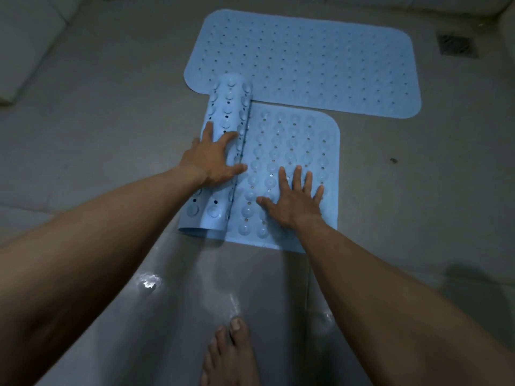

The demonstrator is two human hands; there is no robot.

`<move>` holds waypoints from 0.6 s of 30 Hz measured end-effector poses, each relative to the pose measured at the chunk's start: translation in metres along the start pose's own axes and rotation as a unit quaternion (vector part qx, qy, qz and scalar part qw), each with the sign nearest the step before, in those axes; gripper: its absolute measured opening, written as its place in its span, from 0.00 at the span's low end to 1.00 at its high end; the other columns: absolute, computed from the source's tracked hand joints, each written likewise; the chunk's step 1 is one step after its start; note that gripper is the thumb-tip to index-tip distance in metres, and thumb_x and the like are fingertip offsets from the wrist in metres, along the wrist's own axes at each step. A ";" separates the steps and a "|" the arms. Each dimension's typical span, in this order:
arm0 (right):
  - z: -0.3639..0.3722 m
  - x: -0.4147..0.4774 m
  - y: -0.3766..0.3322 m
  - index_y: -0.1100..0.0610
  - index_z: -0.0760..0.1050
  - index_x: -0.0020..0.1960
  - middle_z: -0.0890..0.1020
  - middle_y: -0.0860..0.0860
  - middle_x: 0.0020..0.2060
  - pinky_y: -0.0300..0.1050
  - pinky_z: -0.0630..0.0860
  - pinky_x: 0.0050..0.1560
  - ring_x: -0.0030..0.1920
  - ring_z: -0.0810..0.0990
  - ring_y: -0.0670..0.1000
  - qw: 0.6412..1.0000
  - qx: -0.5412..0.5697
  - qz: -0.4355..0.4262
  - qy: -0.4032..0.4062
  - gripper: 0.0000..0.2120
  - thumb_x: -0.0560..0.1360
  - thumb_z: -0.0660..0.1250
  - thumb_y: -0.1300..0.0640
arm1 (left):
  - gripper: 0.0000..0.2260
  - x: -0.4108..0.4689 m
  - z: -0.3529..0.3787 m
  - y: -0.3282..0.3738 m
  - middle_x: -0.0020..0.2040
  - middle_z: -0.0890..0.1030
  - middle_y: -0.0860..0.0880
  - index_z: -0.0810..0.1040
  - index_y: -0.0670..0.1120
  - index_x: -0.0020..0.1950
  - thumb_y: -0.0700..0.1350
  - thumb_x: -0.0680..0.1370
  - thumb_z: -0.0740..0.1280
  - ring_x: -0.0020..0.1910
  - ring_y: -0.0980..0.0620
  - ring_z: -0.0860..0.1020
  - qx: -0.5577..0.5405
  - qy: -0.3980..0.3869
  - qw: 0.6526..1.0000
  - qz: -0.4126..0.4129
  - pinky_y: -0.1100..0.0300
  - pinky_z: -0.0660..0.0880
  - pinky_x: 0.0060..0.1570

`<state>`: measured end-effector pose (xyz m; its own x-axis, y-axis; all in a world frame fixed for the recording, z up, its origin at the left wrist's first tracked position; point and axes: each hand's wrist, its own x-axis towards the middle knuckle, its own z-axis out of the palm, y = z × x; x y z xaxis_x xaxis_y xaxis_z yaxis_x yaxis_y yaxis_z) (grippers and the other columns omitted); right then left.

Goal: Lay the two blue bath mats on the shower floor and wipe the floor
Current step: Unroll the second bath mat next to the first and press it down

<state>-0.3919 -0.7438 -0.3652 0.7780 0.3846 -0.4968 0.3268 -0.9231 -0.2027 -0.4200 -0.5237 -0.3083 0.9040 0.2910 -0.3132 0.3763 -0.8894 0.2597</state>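
- The far mat (303,62) lies flat on the grey floor (111,107). Its long axis runs left to right, with the right end slightly nearer the person.
- The near mat (292,140) sits just beside the far mat's near edge, its suction cups facing up. Only its right part is flat.
- Its left part is still a roll (228,107). The roll's axis points away from the person, across the far mat's length, and its far end overlaps that mat's near-left corner.
- The left hand (211,160) rests on top of the roll with fingers spread wide, gripping nothing.
- The right hand (295,201) presses palm down on the flat part, fingers straight and fanned out.
- A bare foot (231,355) stands on wet, shiny floor, on the person's side of the near mat.
- A square drain (455,45) sits in the floor past the far mat's right end.
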 end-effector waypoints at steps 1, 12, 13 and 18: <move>0.000 0.000 0.006 0.46 0.32 0.79 0.31 0.54 0.77 0.68 0.33 0.73 0.77 0.30 0.60 1.000 0.000 0.002 0.001 0.46 0.74 0.49 0.25 | 0.38 -0.001 -0.001 0.002 0.80 0.47 0.42 0.55 0.61 0.77 0.67 0.72 0.68 0.75 0.33 0.59 0.008 0.003 1.000 0.010 0.38 0.64 0.71; -0.006 -0.009 0.050 0.46 0.35 0.80 0.34 0.55 0.78 0.67 0.37 0.75 0.78 0.34 0.60 1.000 -0.009 0.015 0.018 0.46 0.73 0.51 0.25 | 0.36 -0.002 -0.005 0.001 0.81 0.48 0.42 0.55 0.60 0.80 0.48 0.76 0.67 0.74 0.34 0.63 -0.045 0.025 0.996 -0.070 0.46 0.66 0.71; -0.006 -0.009 0.049 0.46 0.36 0.80 0.35 0.56 0.79 0.67 0.37 0.75 0.78 0.35 0.60 1.000 -0.008 0.019 0.022 0.46 0.73 0.52 0.25 | 0.35 -0.004 -0.002 0.001 0.81 0.48 0.42 0.56 0.60 0.79 0.45 0.75 0.66 0.74 0.34 0.63 -0.043 0.030 0.995 -0.085 0.46 0.66 0.70; -0.017 0.003 0.019 0.50 0.40 0.81 0.36 0.58 0.79 0.68 0.38 0.74 0.78 0.35 0.59 0.998 0.005 0.011 0.059 0.43 0.76 0.53 0.30 | 0.25 -0.009 0.008 0.001 0.80 0.51 0.40 0.62 0.57 0.77 0.58 0.79 0.56 0.75 0.35 0.58 0.012 0.068 0.996 -0.062 0.37 0.61 0.71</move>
<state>-0.3743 -0.7597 -0.3563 0.8425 0.3624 -0.3985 0.3050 -0.9308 -0.2015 -0.4292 -0.5301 -0.3130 0.8709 0.4425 -0.2138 0.4829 -0.8513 0.2051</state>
